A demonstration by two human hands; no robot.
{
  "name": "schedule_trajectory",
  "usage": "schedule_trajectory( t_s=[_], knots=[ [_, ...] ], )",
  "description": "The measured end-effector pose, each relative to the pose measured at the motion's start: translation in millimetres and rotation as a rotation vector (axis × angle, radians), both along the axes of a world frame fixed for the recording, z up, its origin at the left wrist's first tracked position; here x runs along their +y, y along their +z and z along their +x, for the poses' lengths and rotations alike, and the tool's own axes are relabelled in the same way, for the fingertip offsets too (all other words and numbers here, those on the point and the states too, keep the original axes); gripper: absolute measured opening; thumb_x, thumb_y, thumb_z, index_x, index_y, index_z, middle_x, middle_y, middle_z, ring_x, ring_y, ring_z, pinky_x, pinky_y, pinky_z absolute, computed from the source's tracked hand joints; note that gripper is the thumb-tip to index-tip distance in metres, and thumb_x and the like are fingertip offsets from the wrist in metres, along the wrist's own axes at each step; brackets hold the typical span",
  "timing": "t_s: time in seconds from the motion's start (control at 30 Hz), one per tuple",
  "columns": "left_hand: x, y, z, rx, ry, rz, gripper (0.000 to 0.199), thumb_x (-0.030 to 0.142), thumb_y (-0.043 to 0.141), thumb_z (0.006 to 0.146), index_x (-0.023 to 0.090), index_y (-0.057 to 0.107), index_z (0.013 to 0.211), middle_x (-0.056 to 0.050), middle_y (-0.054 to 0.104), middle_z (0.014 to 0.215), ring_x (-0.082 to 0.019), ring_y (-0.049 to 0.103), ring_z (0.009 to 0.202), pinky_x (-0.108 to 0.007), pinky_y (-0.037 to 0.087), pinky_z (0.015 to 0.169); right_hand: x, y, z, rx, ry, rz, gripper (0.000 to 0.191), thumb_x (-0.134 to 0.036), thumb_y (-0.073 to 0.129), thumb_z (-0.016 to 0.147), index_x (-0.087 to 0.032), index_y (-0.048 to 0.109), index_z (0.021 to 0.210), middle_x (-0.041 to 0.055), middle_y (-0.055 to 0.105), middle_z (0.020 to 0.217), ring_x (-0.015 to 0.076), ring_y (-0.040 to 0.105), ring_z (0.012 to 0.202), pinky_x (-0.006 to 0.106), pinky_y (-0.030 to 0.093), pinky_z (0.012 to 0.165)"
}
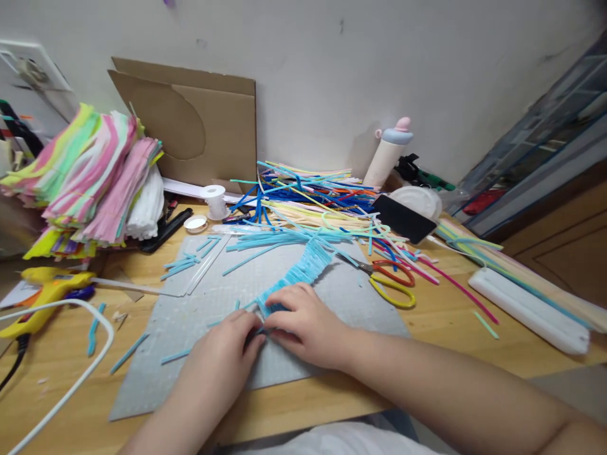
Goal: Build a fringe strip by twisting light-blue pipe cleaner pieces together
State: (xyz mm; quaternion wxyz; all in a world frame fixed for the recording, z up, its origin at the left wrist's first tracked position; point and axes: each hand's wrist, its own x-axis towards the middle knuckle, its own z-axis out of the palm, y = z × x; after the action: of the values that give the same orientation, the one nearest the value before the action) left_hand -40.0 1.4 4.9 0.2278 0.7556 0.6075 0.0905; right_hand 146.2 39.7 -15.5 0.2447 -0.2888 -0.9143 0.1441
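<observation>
A band of light-blue pipe cleaner pieces [301,268], set side by side, slants across the grey mat [184,316]. My right hand [310,325] is closed on its near end, fingers curled over the edge. Close against it, my left hand [225,347] pinches what looks like a short blue pipe cleaner piece, mostly hidden by the fingers. Cut blue pieces [183,265] lie at the mat's upper left, and longer blue pipe cleaners [265,239] lie along its back edge. Scissors [393,284] with orange and yellow handles rest at the mat's right.
To the left are a yellow glue gun [47,294], a white cable [102,354] and bundled pastel pipe cleaners [90,177]. Behind the mat are cardboard [222,133], a white spool [215,202], colourful pipe cleaners [313,196], a bottle [379,161] and a phone [403,218]. A white power strip [528,313] lies right.
</observation>
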Motion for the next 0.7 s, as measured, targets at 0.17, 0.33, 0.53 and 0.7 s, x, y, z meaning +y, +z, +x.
schedule_trajectory(
  t_s=[0.17, 0.33, 0.53, 0.7],
  knots=[
    [-16.3, -6.9, -0.1, -0.040, 0.003, 0.053, 0.022, 0.031, 0.038, 0.090, 0.023, 0.057, 0.082, -0.003, 0.063, 0.085, -0.021, 0.059, 0.080, -0.032, 0.041, 0.070, 0.8, -3.4, -3.1, -0.017, 0.014, 0.007, 0.012, -0.028, 0.054, 0.088, -0.024, 0.066, 0.091, 0.0035, 0.059, 0.109, 0.0191, 0.048, 0.100, 0.036, 0.032, 0.084],
    [-16.8, -8.6, -2.0, -0.068, 0.001, 0.057, 0.022, 0.032, 0.038, 0.091, 0.023, 0.056, 0.082, -0.003, 0.063, 0.085, -0.020, 0.059, 0.080, -0.032, 0.042, 0.071, 3.3, -0.7, -3.3, -0.036, -0.005, -0.022, 0.012, -0.027, 0.053, 0.090, -0.024, 0.065, 0.089, 0.0014, 0.061, 0.106, 0.0176, 0.050, 0.098, 0.035, 0.032, 0.083],
    [-13.5, -5.2, -12.9, -0.069, 0.010, 0.014, 0.023, 0.034, 0.039, 0.090, 0.024, 0.058, 0.080, -0.002, 0.064, 0.082, -0.020, 0.060, 0.079, -0.032, 0.042, 0.070, 3.4, 1.8, -4.9, -0.048, 0.001, -0.074, 0.012, -0.030, 0.053, 0.089, -0.028, 0.063, 0.094, -0.0005, 0.061, 0.109, 0.0188, 0.053, 0.100, 0.035, 0.036, 0.085],
    [-10.1, 0.8, -20.6, -0.028, 0.045, 0.069, 0.023, 0.035, 0.040, 0.089, 0.024, 0.059, 0.083, -0.003, 0.064, 0.086, -0.021, 0.060, 0.082, -0.032, 0.042, 0.070, 22.8, 28.2, 30.6, 0.059, -0.165, -0.027, 0.021, -0.033, 0.054, 0.087, -0.024, 0.062, 0.104, 0.0061, 0.058, 0.119, 0.0225, 0.051, 0.110, 0.039, 0.032, 0.096]
  ],
)
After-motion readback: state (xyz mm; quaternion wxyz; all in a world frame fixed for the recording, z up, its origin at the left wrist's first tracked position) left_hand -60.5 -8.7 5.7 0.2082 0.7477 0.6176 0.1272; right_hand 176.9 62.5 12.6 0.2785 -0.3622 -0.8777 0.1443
